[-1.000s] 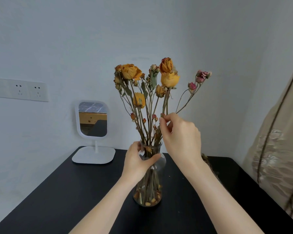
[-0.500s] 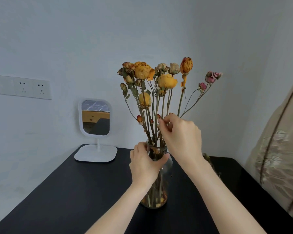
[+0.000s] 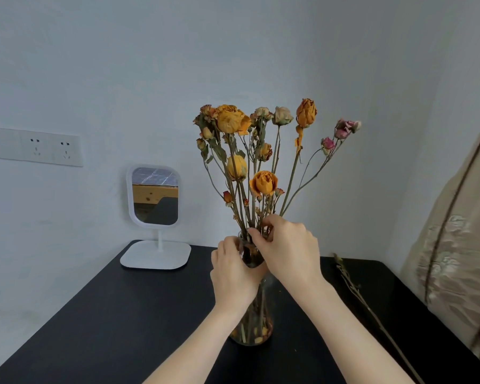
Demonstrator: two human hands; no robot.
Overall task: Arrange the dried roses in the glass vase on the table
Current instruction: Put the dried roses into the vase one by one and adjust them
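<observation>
Status: glass vase [image 3: 257, 325] stands upright on the black desk [image 3: 117, 314], roughly centre. Its neck is held by the left grip [image 3: 234, 275], fingers curled round the glass, steadying it. Directly above, at the rim, the right grip [image 3: 288, 250] pinches into the bunch of stems with thumb and fingertips. Can't tell which single stem it has, too crowded. All the dried roses [image 3: 263, 181] sit in the vase, packed at the mouth and fanning out above, with orange heads centre and left and small pink ones leaning far right.

Key relation: stems run up and away from the right grip, long axis near vertical, vase mouth straight below the pinch. My read is that any adjustment is a push or pull along that axis, or a small tilt about the rim, with the left grip taking the reaction.

One loose stem [image 3: 367, 307] lies flat on the desk right of the vase, well apart, long axis running from the far edge toward the viewer. The right grip is nearer, so that is the likely next pick. Risk: brittle heads snagging neighbours on insertion.

Background: white stand mirror [image 3: 154, 199] back left on the desk, wall sockets [image 3: 36, 146], curtain [image 3: 455, 245] at right.
</observation>
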